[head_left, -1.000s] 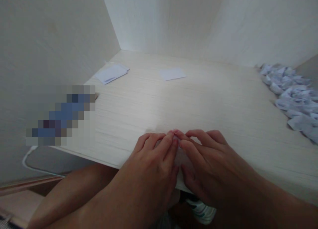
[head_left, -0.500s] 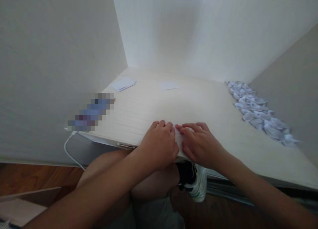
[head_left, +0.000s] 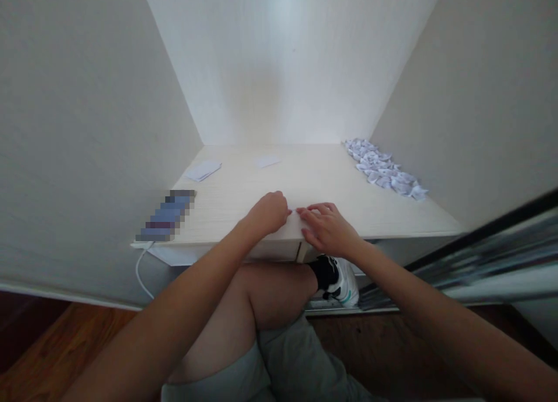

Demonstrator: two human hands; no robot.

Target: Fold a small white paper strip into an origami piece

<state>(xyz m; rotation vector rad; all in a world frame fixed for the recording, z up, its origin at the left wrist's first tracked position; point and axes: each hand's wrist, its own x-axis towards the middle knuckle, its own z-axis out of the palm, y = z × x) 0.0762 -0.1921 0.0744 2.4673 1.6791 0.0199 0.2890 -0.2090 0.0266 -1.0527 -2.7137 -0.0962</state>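
Near the front edge of a pale tabletop (head_left: 226, 210), my left hand (head_left: 271, 212) is closed, with its fingertips at a small piece of white paper (head_left: 293, 211). My right hand (head_left: 326, 228) meets the same paper from the right. Its fingers are bent and hold that side down against the top, the thumb lying lower than the index finger. Only a sliver of the paper shows between the two hands; my fingers hide the rest, so its folds cannot be made out.
A heap of folded white papers (head_left: 383, 168) lies along the right wall. At the back left rests a small stack of white paper (head_left: 203, 170), with one loose sheet (head_left: 267, 161) right of it. A blurred-out phone (head_left: 168, 215) with a white cable (head_left: 138, 269) is at the left edge.
My view has shifted and turned, so the table sits more squarely. The hands stay together at the paper by the front edge, and less of the paper shows between them.
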